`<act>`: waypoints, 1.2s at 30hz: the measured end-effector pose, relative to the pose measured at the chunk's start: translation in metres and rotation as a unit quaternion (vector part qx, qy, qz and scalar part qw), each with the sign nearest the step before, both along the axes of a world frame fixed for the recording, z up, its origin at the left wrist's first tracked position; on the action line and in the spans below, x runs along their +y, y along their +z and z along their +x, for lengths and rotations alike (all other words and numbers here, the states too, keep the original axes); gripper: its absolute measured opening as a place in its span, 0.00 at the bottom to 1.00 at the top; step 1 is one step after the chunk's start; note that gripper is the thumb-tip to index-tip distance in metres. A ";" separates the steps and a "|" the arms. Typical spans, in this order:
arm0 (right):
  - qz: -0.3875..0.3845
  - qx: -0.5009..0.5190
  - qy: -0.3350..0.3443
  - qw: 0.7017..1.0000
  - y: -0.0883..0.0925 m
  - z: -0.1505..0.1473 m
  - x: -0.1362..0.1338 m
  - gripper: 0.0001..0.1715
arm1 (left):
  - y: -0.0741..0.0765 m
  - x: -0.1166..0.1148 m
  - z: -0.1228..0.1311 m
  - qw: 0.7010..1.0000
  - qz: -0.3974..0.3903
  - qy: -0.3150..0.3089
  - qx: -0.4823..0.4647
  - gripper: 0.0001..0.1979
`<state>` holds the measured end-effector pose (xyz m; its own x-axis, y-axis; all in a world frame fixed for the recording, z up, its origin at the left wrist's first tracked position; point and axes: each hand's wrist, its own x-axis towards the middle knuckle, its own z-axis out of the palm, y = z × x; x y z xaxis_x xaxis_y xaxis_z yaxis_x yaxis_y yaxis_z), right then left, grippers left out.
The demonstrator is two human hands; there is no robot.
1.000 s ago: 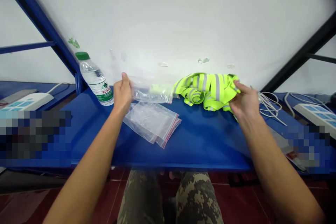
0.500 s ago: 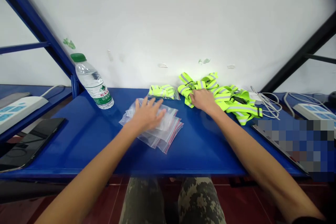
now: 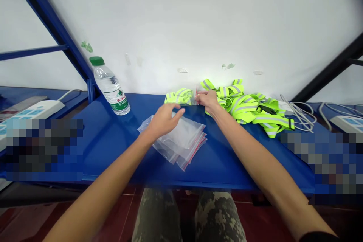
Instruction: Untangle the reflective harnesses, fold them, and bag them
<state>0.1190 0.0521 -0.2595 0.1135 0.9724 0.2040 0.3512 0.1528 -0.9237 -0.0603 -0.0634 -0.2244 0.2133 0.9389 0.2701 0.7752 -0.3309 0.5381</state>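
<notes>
My right hand [image 3: 208, 100] pinches the red-sealed edge of a clear plastic bag [image 3: 180, 97] holding folded neon-yellow reflective fabric, at the back of the blue table [image 3: 113, 151]. My left hand [image 3: 164, 123] curves just over a stack of clear zip bags with red seals [image 3: 184, 147], its fingers apart and holding nothing. To the right of my right hand lies a tangled pile of neon-yellow reflective vest straps [image 3: 244, 102], and its nearest strands nearly reach my wrist.
A water bottle with a green cap [image 3: 111, 87] stands at the table's back left, against the white wall [image 3: 181, 19]. White cables [image 3: 300, 117] lie beyond the straps. A white power strip [image 3: 28, 113] sits on a lower blue shelf at left. Blurred patches cover both front corners.
My right hand has moved left from the strap pile to the bag's sealed edge and pinches it. My left hand has lifted its spread fingers and shifted toward the back of the stack.
</notes>
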 end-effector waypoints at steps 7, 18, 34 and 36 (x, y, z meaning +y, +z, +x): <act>-0.039 0.234 0.091 0.967 0.013 0.040 -0.049 0.24 | 0.007 0.040 0.071 0.987 -0.072 -0.037 -0.140 0.14; 0.003 0.126 0.127 0.984 -0.011 0.053 -0.066 0.15 | -0.020 0.040 0.086 0.999 -0.012 -0.004 -0.040 0.11; -0.041 0.299 0.113 0.947 -0.009 0.045 -0.083 0.25 | -0.024 0.049 0.070 0.957 -0.114 -0.086 -0.254 0.07; -0.055 0.326 0.115 0.937 -0.007 0.047 -0.082 0.24 | -0.023 0.046 0.070 0.948 -0.128 -0.127 -0.263 0.08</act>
